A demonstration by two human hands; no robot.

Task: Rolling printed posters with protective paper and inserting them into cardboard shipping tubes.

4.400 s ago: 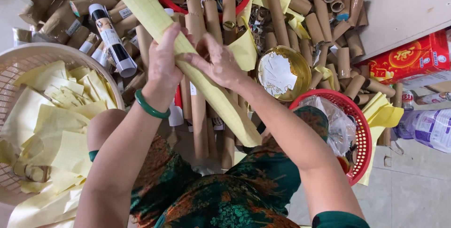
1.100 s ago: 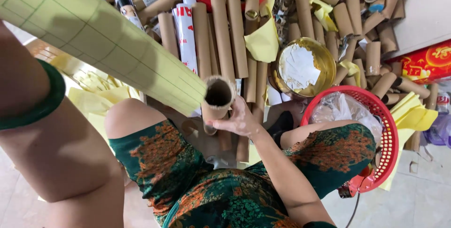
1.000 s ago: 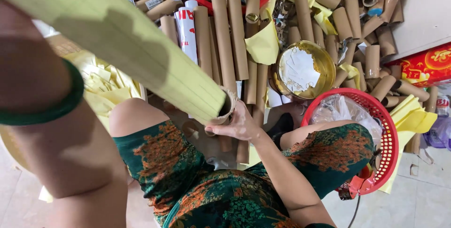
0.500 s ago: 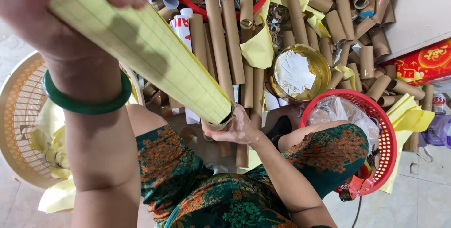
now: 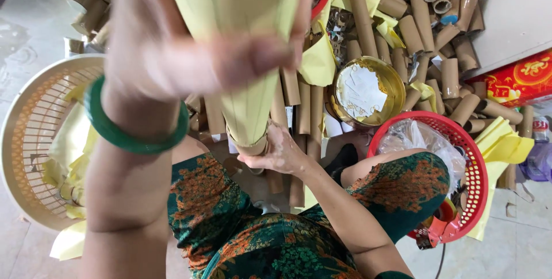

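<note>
We are looking down over a seated person's lap, patterned green and orange cloth covering both knees. The left hand (image 5: 190, 55) is raised close to the camera, blurred, fingers curled around the upper end of a long cardboard tube wrapped in yellow paper (image 5: 247, 83); a green bangle (image 5: 135, 135) is sitting on that wrist. The tube is running steeply away from the lens, nearly end-on, its lower end reaching down between the knees. There the right hand (image 5: 279, 152) is cupping the tube's bottom rim, fingers closed around it, thumb side toward the tube.

Beyond the hands, a heap of bare brown cardboard tubes (image 5: 425, 20) is lying across the floor, mixed with loose yellow sheets (image 5: 506, 144). A round gold tin (image 5: 362, 92) with whitish paste or torn paper inside is sitting among them, just right of the held tube. A red plastic basket (image 5: 477, 164) holding a clear plastic bag is resting beside the right knee, touching it as far as we can tell. A cream woven basket (image 5: 29, 141) with yellow paper scraps is standing at the left. A red printed box (image 5: 517, 78) is showing at the right edge.
</note>
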